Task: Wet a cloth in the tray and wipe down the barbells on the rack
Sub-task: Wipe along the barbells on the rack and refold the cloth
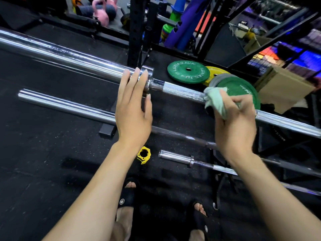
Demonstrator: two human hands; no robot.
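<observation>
Gripping the pale green cloth [216,101], your right hand [234,122] curls its fingers around it and presses it onto the knurled shaft of the top barbell [182,92], just right of the collar. Your left hand [133,108] holds nothing: its fingers are straight and rest against that collar, where the thick chrome sleeve meets the thinner shaft. This barbell runs from the upper left edge down to the right edge, with its shaft passing under the cloth.

A second barbell [69,106] lies lower and nearer to you, parallel to the first, and a third, shorter-looking barbell [177,158] sits lower still, its sleeve end pointing left. Between your forearms, a yellow collar clamp [143,155] lies on the black floor [43,153], just left of that third sleeve end.

Beyond the top bar, a green plate [188,71] lies flat; its raised lettering reads reversed and I cannot make it out with certainty. A yellow plate [217,72] overlaps beside it, and another green plate [243,92] stands behind your right hand, its faint writing unreadable. A black rack upright [136,30] rises behind the collar. Pink kettlebells [102,11] sit at the far top left. Open floor stretches to your left; the right side is crowded with bars and frame.
</observation>
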